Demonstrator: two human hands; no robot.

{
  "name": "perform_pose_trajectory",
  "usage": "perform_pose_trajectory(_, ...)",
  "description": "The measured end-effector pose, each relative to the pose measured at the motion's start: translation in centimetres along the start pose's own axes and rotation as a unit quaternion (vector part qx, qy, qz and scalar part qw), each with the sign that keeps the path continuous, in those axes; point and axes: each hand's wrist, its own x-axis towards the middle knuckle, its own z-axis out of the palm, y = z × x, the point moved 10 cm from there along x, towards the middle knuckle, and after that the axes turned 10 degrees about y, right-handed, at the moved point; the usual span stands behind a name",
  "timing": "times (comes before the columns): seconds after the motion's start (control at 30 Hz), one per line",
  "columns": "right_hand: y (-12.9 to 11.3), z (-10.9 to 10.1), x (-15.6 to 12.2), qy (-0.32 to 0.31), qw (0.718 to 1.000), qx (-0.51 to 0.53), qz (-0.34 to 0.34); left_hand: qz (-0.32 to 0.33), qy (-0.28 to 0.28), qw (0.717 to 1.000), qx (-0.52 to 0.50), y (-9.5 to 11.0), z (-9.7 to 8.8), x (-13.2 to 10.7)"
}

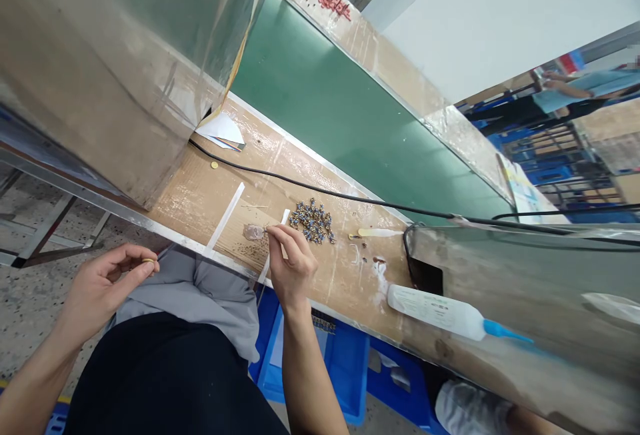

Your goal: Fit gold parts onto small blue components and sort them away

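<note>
My left hand [113, 283] hovers in front of the table edge, above my lap, its thumb and fingers pinching a small yellowish ring-like piece [149, 260]. Over the tabletop, my right hand [293, 258] is closed in a pinch; the thin dark thing at its fingertips is too small to name. Those fingertips are just right of a small clear plastic dish [253, 232]. Tiny dark grains [253, 250] lie scattered beside the dish. Behind my right hand sits a pile of small blue and brass-coloured parts [313, 220].
A black cable [300, 184] crosses the table. A white bottle with blue nozzle [440, 312] lies at right, near a yellow-and-white tool [381, 232]. A yellow disc [215, 164] and papers [223, 130] lie left. Below is a blue crate [345, 382]. A person [575, 95] stands far right.
</note>
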Motion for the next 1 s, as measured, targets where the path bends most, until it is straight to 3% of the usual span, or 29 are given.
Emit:
perform_pose_trajectory(0.27,-0.1,-0.4,-0.1,0.015,1.0,-0.013,-0.001,-0.034,-0.019,0.998,0.041,-1.3,0.2,0.0)
perform_pose_trajectory(0.53,0.2,-0.5,0.0,0.022,1.0,-0.018,0.01,-0.05,-0.05,0.997,0.011,-0.3,1.8,-0.1)
perform_pose_trajectory(0.7,0.0,-2.0,0.3,0.054,0.997,0.017,0.048,-0.027,-0.094,0.994,-0.052,2.7,5.5,0.0)
perform_pose_trajectory(0.8,-0.6,-3.1,0.0,0.067,0.989,0.08,0.106,-0.004,-0.132,0.988,-0.083,5.1,8.2,-0.1)
perform_pose_trajectory(0.9,-1.9,-3.3,-0.8,0.051,0.974,0.145,0.163,0.016,-0.147,0.985,-0.093,7.0,10.0,-0.4)
perform_pose_trajectory(1.0,-4.3,-3.2,-1.2,0.035,0.969,0.187,0.158,0.043,-0.16,0.982,-0.09,8.5,11.2,-1.0)
